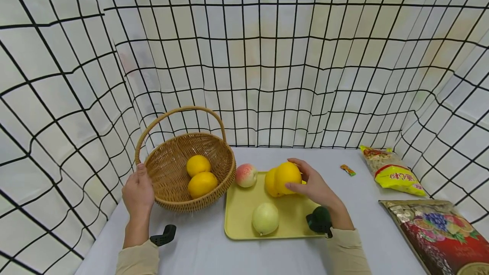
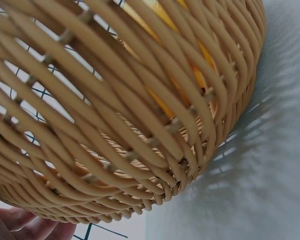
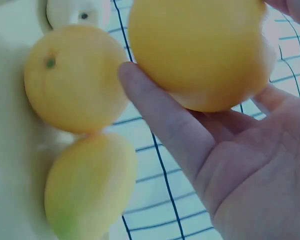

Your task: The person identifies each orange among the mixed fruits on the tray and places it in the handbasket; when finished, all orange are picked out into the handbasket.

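My left hand [image 1: 139, 190] grips the wicker basket [image 1: 168, 173] at its left side, where the arched handle meets the rim. The basket tilts toward me and holds two oranges [image 1: 198, 165]. Its woven side fills the left wrist view. My right hand [image 1: 311, 183] holds another orange [image 3: 200, 50] above the yellow tray [image 1: 237, 228], thumb and fingers around it. Under it on the tray sit one more orange [image 3: 75, 80] and a yellow mango-like fruit [image 3: 90, 185], mostly hidden in the head view. A peach [image 1: 246, 175] and a pale green pear [image 1: 265, 219] lie on the tray too.
To the right on the white tabletop [image 1: 366, 224] lie a small orange wrapped candy [image 1: 348, 170], a yellow clear-fronted food bag [image 1: 393, 171] and a large red bag [image 1: 443, 232] printed with fruit. White walls with black netting [image 1: 259, 67] enclose the table.
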`<state>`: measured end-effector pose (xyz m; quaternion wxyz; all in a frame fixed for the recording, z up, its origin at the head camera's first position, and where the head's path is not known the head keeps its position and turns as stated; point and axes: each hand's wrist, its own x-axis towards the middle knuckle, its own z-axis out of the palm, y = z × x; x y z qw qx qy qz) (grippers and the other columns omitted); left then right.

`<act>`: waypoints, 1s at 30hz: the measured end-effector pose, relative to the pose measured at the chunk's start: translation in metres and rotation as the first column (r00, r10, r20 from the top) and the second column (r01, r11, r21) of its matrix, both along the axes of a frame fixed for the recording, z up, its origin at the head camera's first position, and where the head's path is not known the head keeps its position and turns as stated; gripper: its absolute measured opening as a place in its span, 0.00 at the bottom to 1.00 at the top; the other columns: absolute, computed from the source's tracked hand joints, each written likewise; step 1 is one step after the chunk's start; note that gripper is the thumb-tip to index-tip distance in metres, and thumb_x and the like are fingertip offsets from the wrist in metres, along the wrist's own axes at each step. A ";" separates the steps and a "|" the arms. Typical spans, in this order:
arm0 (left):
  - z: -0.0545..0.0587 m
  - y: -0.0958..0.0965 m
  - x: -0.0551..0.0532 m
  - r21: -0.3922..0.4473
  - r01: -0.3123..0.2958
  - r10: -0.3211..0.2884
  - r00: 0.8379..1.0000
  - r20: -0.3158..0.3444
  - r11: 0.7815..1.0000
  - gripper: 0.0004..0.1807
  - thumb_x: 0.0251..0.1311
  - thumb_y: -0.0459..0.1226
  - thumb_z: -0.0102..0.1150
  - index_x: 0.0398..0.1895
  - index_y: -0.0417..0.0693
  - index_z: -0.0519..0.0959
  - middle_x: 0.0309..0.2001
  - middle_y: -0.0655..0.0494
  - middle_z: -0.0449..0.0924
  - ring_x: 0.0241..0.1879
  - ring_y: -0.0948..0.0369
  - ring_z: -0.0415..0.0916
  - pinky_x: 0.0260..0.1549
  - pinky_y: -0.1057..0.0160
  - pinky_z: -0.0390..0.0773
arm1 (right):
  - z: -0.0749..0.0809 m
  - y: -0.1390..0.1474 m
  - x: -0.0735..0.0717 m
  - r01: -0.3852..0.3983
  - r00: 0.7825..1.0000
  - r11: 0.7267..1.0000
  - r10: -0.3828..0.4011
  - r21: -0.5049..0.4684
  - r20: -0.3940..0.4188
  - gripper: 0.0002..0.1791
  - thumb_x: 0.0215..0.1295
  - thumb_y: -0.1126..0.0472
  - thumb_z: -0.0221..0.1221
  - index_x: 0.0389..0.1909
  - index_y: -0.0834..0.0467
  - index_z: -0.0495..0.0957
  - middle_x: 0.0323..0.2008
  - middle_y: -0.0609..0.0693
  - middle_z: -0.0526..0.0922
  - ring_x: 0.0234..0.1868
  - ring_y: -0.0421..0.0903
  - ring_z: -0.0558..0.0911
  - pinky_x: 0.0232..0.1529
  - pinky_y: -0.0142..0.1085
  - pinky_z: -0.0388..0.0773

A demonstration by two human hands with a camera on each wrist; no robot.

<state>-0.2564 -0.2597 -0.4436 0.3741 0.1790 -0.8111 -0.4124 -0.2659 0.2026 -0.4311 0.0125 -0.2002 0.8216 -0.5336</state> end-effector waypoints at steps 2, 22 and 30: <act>0.000 0.000 0.000 -0.001 -0.003 0.003 1.000 0.007 1.000 0.38 0.73 0.62 0.29 0.15 0.43 0.65 0.18 0.45 0.65 0.16 0.52 0.57 0.20 0.55 0.56 | 0.001 -0.005 0.000 -0.001 1.000 1.000 0.001 -0.024 -0.004 0.38 0.61 0.57 0.67 0.70 0.48 0.61 0.63 0.56 0.71 0.52 0.54 0.77 0.52 0.44 0.74; 0.000 0.000 -0.001 0.006 -0.015 0.015 1.000 -0.002 1.000 0.37 0.73 0.61 0.31 0.14 0.44 0.65 0.15 0.50 0.63 0.12 0.56 0.56 0.15 0.58 0.55 | 0.003 -0.044 0.001 0.066 0.997 0.967 -0.071 -0.245 -0.010 0.40 0.60 0.57 0.69 0.71 0.45 0.60 0.65 0.54 0.69 0.59 0.56 0.74 0.52 0.44 0.77; 0.001 0.001 0.000 0.006 -0.010 0.010 1.000 0.012 1.000 0.38 0.73 0.62 0.30 0.14 0.44 0.64 0.15 0.49 0.63 0.12 0.56 0.55 0.15 0.58 0.54 | 0.004 -0.059 0.003 0.209 0.975 0.952 -0.222 -0.225 -0.032 0.41 0.58 0.54 0.70 0.71 0.47 0.61 0.64 0.55 0.70 0.54 0.56 0.77 0.49 0.45 0.77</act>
